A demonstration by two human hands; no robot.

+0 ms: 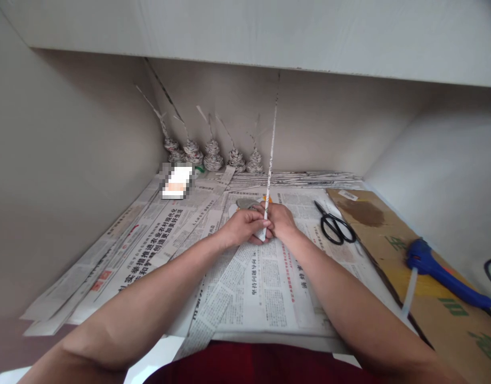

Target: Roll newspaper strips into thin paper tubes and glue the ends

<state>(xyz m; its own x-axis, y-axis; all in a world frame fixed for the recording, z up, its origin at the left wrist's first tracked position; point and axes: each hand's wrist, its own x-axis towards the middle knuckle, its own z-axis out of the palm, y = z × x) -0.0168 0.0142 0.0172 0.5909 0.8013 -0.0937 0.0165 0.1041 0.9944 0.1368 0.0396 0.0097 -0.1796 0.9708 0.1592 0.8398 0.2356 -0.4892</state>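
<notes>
Head view: we hold rolled paper stick (271,154) upright over newspaper sheets (269,288), hands together at its lower end. Left hand (246,226) pinches stick between fingertips. Right hand (280,220) curls beside it, fingers partly hidden; we cannot tell its grip. Behind sheets, woven paper pieces (213,156) stand in row. On sheets' right part, black scissors (328,216); right of sheets, blue glue gun (445,274) on cardboard (383,245).

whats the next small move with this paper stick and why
Perhaps a gentle twist at the lower end of the paper stick: the left grip and right grip meet there, while its long upper part rises free above them.
</notes>
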